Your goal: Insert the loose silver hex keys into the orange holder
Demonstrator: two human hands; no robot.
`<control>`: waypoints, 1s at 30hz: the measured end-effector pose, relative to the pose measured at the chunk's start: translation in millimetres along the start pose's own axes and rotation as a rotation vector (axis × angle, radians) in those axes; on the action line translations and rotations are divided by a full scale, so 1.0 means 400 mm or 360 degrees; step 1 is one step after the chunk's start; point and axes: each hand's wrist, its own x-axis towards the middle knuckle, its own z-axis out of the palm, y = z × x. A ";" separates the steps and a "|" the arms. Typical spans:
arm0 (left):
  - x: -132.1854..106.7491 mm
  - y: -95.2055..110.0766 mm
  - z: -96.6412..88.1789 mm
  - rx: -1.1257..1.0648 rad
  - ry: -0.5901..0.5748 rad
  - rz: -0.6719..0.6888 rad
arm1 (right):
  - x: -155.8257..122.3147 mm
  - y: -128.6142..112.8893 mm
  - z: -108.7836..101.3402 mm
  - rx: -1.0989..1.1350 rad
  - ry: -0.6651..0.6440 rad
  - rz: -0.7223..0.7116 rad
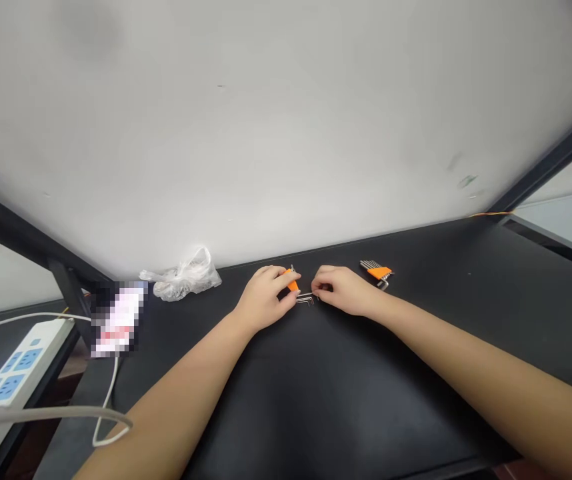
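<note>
My left hand (264, 298) grips a small orange hex key holder (292, 281) between its fingers, with a metal key end showing at the holder's top. Several loose steel hex keys (305, 299) lie together between my hands. My right hand (339, 291) pinches their short ends at its fingertips, though the fingers hide how many it grips. Just beyond that hand, a second orange holder (379, 272) rests on the black tabletop (346, 393), carrying several hex keys in a row.
A crumpled clear plastic bag (183, 277) lies against the white wall (266, 120) behind the table. A pixelated flat object (117, 319) stands near the left edge. Left of the table are a white power strip (21, 363) with blue sockets and a white cable (109, 400).
</note>
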 end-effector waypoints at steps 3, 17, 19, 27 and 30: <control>0.004 0.005 -0.005 -0.0035 0.0028 -0.0044 | -0.009 0.005 -0.016 -0.0281 -0.0011 0.0138; 0.015 0.017 -0.006 -0.0069 -0.0111 -0.0141 | -0.023 -0.018 -0.057 -0.0168 0.0079 -0.0193; 0.016 0.020 -0.007 -0.0072 -0.0120 -0.0131 | -0.022 -0.016 -0.052 -0.0179 0.0076 -0.0234; 0.012 0.017 -0.005 -0.0061 -0.0157 -0.0140 | -0.032 -0.002 -0.047 -0.0467 0.0188 -0.0379; 0.008 0.017 -0.001 -0.0066 -0.0178 -0.0105 | -0.029 -0.018 -0.029 -0.0404 0.0213 -0.0452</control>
